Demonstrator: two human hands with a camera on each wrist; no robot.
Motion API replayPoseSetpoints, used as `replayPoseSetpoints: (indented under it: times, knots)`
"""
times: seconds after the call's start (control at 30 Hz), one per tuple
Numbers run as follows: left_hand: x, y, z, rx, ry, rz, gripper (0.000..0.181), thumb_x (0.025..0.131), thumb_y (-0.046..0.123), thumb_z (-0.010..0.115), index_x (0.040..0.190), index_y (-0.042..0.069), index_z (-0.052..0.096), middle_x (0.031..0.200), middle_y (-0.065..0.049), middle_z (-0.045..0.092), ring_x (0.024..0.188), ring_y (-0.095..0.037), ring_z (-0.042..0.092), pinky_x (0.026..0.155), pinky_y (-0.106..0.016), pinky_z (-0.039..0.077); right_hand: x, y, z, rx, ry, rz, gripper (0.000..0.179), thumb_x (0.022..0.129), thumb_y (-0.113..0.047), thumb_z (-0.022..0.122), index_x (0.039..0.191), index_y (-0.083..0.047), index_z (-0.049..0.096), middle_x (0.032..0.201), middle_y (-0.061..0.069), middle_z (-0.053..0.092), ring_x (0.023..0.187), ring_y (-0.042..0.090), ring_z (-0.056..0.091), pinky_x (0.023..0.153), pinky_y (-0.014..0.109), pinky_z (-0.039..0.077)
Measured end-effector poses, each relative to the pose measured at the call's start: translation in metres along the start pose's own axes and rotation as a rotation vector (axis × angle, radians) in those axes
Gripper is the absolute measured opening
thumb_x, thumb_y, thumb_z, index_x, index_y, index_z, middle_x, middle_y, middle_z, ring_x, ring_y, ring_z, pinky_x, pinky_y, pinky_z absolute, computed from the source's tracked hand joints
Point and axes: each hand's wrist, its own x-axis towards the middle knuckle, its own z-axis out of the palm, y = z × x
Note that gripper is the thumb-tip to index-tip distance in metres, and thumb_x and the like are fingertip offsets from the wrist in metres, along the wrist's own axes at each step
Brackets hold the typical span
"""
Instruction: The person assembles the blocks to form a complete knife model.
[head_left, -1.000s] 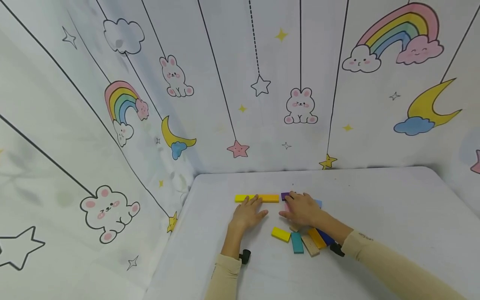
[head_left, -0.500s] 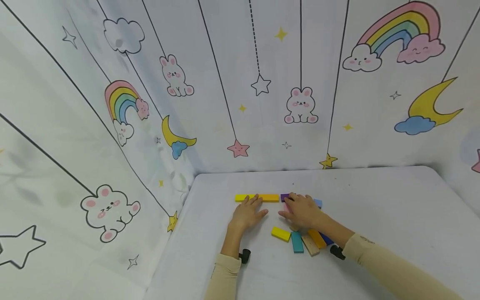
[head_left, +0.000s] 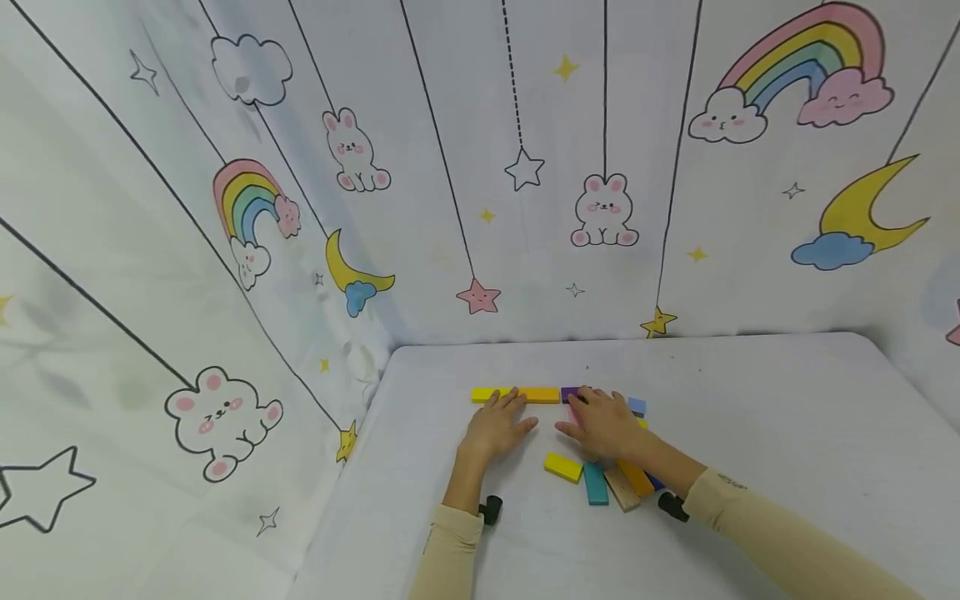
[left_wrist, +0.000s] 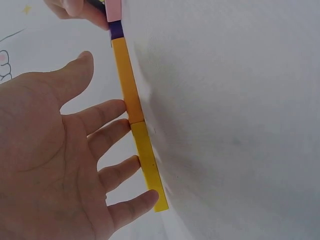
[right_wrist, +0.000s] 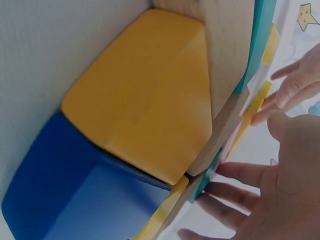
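A yellow block (left_wrist: 150, 167) and an orange block (left_wrist: 129, 82) lie end to end in a line on the white table. My left hand (head_left: 492, 429) has its fingers spread, the fingertips touching the long side of both blocks. A purple block (head_left: 569, 395) sits at the orange block's right end. My right hand (head_left: 609, 423) reaches over the other blocks, a fingertip at the purple block. Partly under this hand is a pink block (left_wrist: 114, 10). In the right wrist view, its extended fingers touch a teal block (right_wrist: 206, 177); some blocks beneath are hidden.
Nearer my body lie a yellow block (head_left: 563, 467), a teal block (head_left: 596, 484), a plain wooden block (head_left: 622, 489), an orange block (head_left: 636, 478) and a blue block (right_wrist: 85, 185). A light blue block (head_left: 637, 407) shows beyond my right hand. A patterned wall cloth (head_left: 420, 250) stands behind the table.
The purple block has shifted slightly left, narrowing its gap to the orange block. My right hand has moved a little left with it. My left hand stays in place.
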Motion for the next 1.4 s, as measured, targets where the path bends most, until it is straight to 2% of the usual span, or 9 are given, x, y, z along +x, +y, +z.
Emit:
replayPoseSetpoints:
  times: [0.3, 0.5, 0.8, 1.4]
  knots:
    - [0.001, 0.001, -0.003, 0.004, -0.006, 0.006, 0.064, 0.108, 0.057, 0.046, 0.159, 0.019, 0.045, 0.169, -0.001, 0.034, 0.156, -0.036, 0.028, 0.124, -0.056, 0.03, -0.001, -0.002, -0.002, 0.005, -0.007, 0.019, 0.074, 0.104, -0.061, 0.052, 0.148, -0.002, 0.056, 0.149, 0.024, 0.051, 0.134, 0.045, 0.053, 0.11, 0.071, 0.04]
    - [0.003, 0.002, -0.004, 0.016, -0.01, 0.006, 0.065, 0.108, 0.057, 0.045, 0.16, 0.019, 0.045, 0.17, -0.001, 0.033, 0.157, -0.035, 0.027, 0.124, -0.055, 0.03, -0.002, -0.003, -0.001, 0.021, 0.015, 0.03, 0.073, 0.103, -0.06, 0.054, 0.147, -0.001, 0.057, 0.147, 0.024, 0.052, 0.131, 0.045, 0.054, 0.108, 0.071, 0.042]
    - [0.001, 0.003, -0.004, 0.007, -0.011, -0.002, 0.064, 0.107, 0.056, 0.048, 0.159, 0.018, 0.046, 0.169, -0.001, 0.034, 0.156, -0.037, 0.028, 0.123, -0.057, 0.032, -0.004, -0.007, 0.005, 0.034, 0.02, 0.062, 0.076, 0.103, -0.062, 0.053, 0.149, -0.002, 0.054, 0.151, 0.025, 0.048, 0.135, 0.046, 0.052, 0.11, 0.072, 0.039]
    - [-0.001, 0.002, -0.003, 0.001, 0.005, -0.008, 0.063, 0.107, 0.055, 0.049, 0.158, 0.018, 0.048, 0.169, -0.001, 0.035, 0.155, -0.037, 0.029, 0.122, -0.058, 0.033, -0.004, -0.015, 0.011, 0.009, 0.055, 0.064, 0.075, 0.103, -0.061, 0.054, 0.149, -0.002, 0.055, 0.15, 0.026, 0.05, 0.136, 0.045, 0.051, 0.112, 0.074, 0.034]
